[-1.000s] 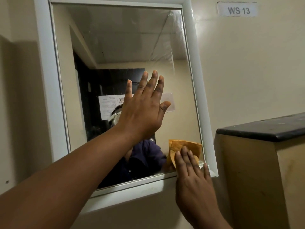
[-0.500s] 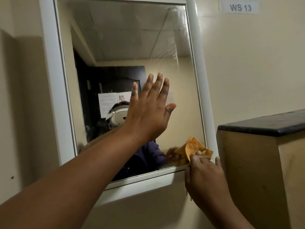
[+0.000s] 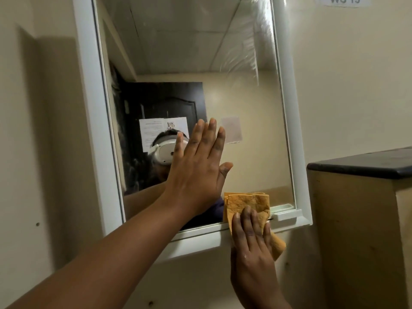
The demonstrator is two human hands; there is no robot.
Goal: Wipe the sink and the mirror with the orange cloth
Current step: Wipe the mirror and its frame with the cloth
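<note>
A white-framed mirror [image 3: 245, 97] hangs on the cream wall in front of me. My left hand [image 3: 197, 168] lies flat against the glass near its lower middle, fingers straight and pointing up. My right hand [image 3: 252, 246] presses the folded orange cloth [image 3: 247, 205] with straight fingers against the lower right corner of the glass and the bottom frame. Part of the cloth hangs below the frame, right of my fingers. Wipe streaks show on the glass at the upper right. The sink is out of view.
A tan partition with a dark top slab [image 3: 365, 166] stands close to the right of the mirror. A white label reading WS 13 [image 3: 343, 0] is on the wall above it. The mirror frame's bottom ledge [image 3: 200, 239] juts out.
My right hand went from gripping the bunched cloth to pressing it flat on the glass, a little left of before. My left hand stays flat on the mirror. The camera has tilted down.
</note>
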